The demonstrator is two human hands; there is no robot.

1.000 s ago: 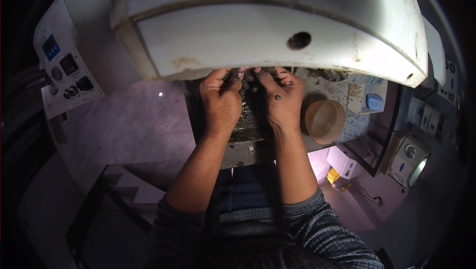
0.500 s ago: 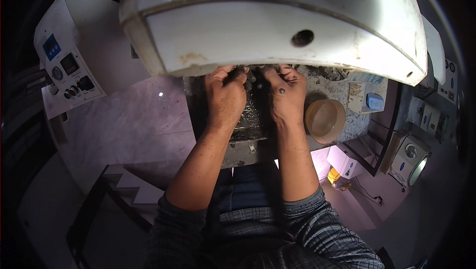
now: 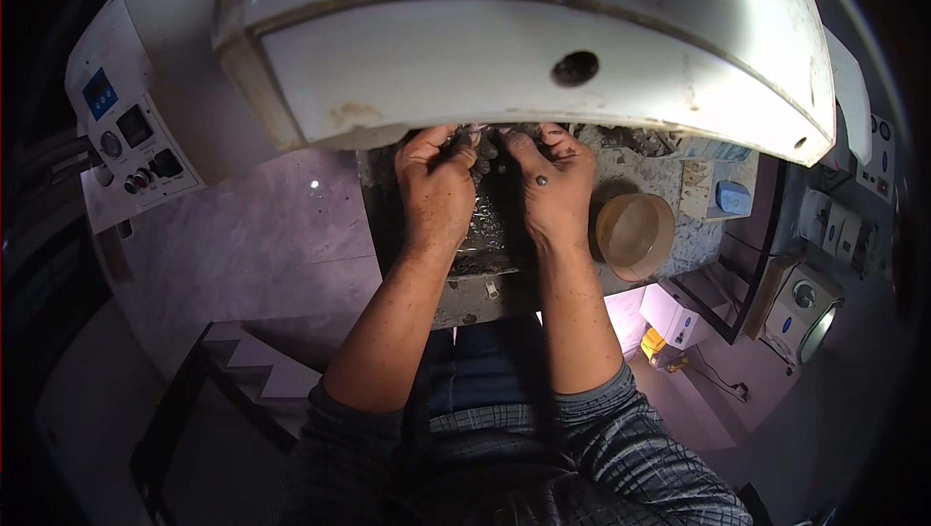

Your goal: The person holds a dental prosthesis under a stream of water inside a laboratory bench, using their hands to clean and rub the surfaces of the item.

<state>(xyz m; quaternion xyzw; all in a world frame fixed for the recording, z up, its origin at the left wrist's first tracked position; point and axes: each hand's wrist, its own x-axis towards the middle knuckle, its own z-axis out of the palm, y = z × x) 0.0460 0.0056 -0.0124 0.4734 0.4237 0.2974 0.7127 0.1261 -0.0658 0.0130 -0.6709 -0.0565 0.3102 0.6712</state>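
Muddy tray (image 3: pixel 493 225), just one, is lying under the front edge of the white hood (image 3: pixel 436 70) and is sticking out on the person's side. It is looking dark, wet and shiny. One big hood is standing over it, and one dark round hole is showing in the hood's front.

Two hands are working at the hood's front edge, close to each other but with a gap between them. The left hand (image 3: pixel 436 182) is holding its fingers bent, with the thumb lying close to them. The right hand (image 3: pixel 561 182) is holding its fingers bent too, and its thumb is pointing in toward the left hand. One grey mud spot is sitting on its back. The hood is hiding some fingertips, so I am not able to tell if the hands are pinching something or what they are touching.

One tan round bowl (image 3: pixel 663 225) is sitting below the right part of the hood, just beside the right hand. One blue block (image 3: pixel 733 198) is resting in one white holder (image 3: pixel 694 191), below the hood's right end. One white machine (image 3: pixel 121 41) with knobs is standing left of the hood.
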